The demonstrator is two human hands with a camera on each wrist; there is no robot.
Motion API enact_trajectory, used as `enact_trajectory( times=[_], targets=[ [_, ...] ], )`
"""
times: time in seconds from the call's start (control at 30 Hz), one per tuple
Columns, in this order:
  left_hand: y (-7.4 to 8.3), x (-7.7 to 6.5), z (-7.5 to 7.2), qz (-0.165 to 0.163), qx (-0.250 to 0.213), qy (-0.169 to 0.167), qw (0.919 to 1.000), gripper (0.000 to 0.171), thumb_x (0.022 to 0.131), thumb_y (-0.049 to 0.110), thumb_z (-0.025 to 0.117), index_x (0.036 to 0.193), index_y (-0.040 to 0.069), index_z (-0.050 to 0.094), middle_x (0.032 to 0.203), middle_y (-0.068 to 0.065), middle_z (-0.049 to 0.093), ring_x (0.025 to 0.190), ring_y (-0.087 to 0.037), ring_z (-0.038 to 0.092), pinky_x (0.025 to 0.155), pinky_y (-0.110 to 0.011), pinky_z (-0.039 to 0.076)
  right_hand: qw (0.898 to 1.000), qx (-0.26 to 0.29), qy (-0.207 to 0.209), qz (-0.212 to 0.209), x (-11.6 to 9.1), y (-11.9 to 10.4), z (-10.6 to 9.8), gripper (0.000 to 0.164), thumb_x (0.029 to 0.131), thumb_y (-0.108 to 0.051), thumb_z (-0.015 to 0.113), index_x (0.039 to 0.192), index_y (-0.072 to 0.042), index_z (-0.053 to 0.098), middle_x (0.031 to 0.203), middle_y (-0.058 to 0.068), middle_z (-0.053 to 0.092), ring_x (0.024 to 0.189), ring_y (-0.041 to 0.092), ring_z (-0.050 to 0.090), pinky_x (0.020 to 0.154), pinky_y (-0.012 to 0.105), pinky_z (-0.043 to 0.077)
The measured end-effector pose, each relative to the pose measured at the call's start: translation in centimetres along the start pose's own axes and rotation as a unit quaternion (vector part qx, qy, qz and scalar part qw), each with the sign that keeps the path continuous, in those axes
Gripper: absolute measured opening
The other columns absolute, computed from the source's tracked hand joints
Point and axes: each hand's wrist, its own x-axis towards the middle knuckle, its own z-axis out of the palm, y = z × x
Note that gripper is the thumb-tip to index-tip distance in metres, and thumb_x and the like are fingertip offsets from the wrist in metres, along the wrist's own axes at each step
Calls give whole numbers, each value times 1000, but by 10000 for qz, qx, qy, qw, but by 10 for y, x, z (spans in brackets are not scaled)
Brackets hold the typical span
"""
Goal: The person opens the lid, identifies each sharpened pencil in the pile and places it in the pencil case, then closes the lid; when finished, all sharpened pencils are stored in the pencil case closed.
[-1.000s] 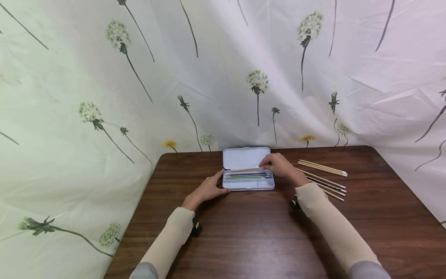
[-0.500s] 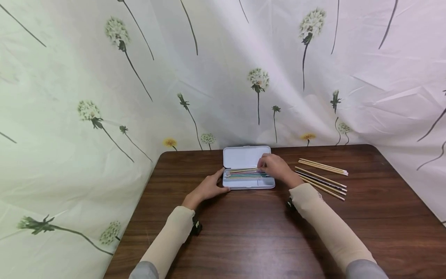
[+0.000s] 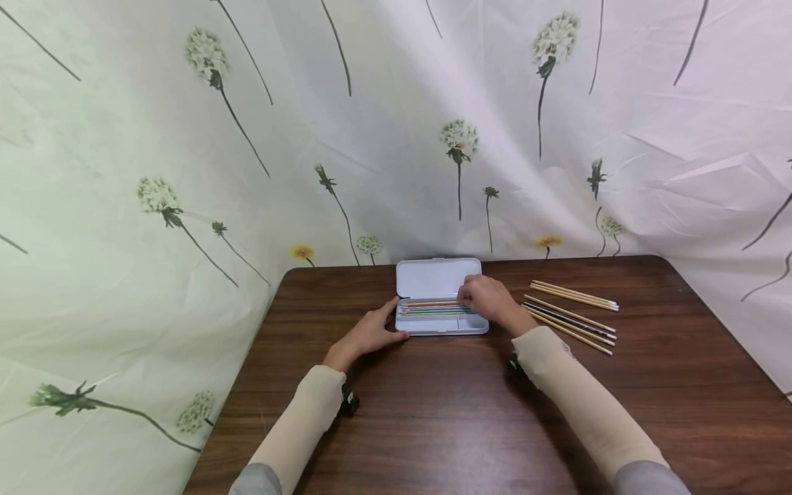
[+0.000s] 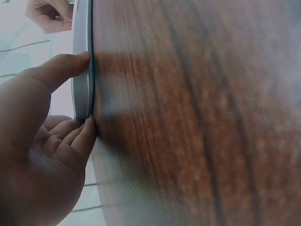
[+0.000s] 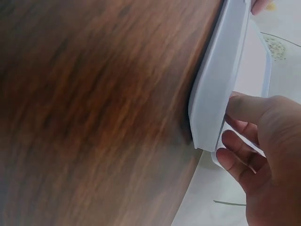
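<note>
An open white pencil case (image 3: 442,328) lies near the table's back edge, lid (image 3: 436,277) tipped back. Several coloured pencils (image 3: 427,309) lie side by side in it. My left hand (image 3: 371,332) holds the case's left end: in the left wrist view the thumb (image 4: 70,66) presses the front wall and the fingers reach round the corner. My right hand (image 3: 489,297) reaches into the case from the right, curled fingers over the right end of the rearmost pencil. In the right wrist view its thumb tip (image 5: 235,106) goes behind the case wall, hiding the pinch.
To the right of the case, several yellowish pencils and a dark one (image 3: 578,321) lie on the brown table (image 3: 433,412). Farther back is a small group of yellowish pencils (image 3: 572,295). A flower-printed white cloth (image 3: 396,151) hangs behind the table.
My right hand has moved slightly left and lower into the case. The yellow pencil it held at a slant now lies level with the others. The left hand stays at the case's left end.
</note>
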Motion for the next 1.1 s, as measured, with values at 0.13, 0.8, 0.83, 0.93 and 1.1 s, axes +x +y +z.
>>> enact_trajectory(
  times=[0.13,0.8,0.83,0.93,1.1],
  targets=[
    [-1,0,0,-53,-2,-22,10000,93,99,37,77,171,10,24,172,-17,35,149,-34,52,121,-48,45,10000,-33,-44,-25,-2,-1,0,14,97,-8,76,97,-16,86,98,0,74,89,18,69,80,40,60],
    [-5,5,2,8,65,-38,10000,95,99,38,78,171,11,23,171,-17,37,150,-33,51,120,-48,46,9940,906,356,493,-22,29,-32,12,98,-10,76,107,-10,84,105,7,81,92,22,72,84,49,58],
    [-5,5,2,4,62,-46,10000,95,99,38,78,171,11,22,172,-17,36,150,-33,51,120,-48,46,9937,916,391,513,-24,32,-37,12,99,-10,75,107,-10,84,105,8,82,92,23,73,84,49,58],
    [-6,6,3,22,33,-25,10000,94,99,37,78,171,10,23,171,-18,37,148,-33,53,120,-47,47,9929,939,467,556,-35,42,-53,12,99,-11,75,108,-9,84,105,9,82,91,24,74,83,50,57],
    [-5,5,3,13,-5,-5,10000,94,99,37,77,171,11,23,172,-17,36,149,-33,52,120,-47,47,9924,838,556,708,-58,61,-77,13,101,-11,73,108,-9,84,105,9,82,93,27,75,84,52,58]
  ],
)
